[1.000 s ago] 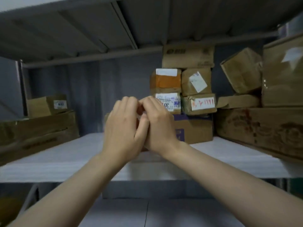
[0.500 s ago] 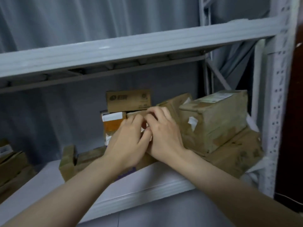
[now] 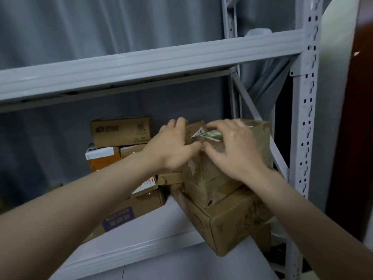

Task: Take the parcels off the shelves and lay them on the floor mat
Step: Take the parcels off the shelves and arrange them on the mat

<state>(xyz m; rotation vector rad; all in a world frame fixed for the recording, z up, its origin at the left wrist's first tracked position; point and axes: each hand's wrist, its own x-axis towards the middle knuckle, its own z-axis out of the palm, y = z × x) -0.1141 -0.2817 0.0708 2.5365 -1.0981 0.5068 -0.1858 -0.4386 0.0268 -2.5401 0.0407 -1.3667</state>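
The person was at the start of one more trip: getting hold of a parcel to lift it off. Both hands were on a brown taped cardboard parcel [image 3: 210, 178]. It sat on top of a big brown cardboard box [image 3: 232, 221], at the right end of a pale grey metal shelf [image 3: 141, 245].

The left hand [image 3: 173, 148] had its fingers bent over the top left corner of the parcel, with the thumb lying on the front. The fingertips went out of sight behind, next to a small tilted brown box with a white label [image 3: 198, 129], so I cannot tell how far they reached. The right hand [image 3: 236, 146] lay spread over the top, with its fingers curved down over the far edge and its thumb on the front face. It looked like a hold, not just a touch.

More parcels were stacked to the left, with a brown printed box [image 3: 121, 132] on top and an orange and white box [image 3: 101, 158] under it.

The parcel was not lifted yet. I think the next move needs a firm squeeze from both sides, then a straight lift so the tilted box beside it does not fall. The floor mat was not in view, so the person would have to turn and bend down.
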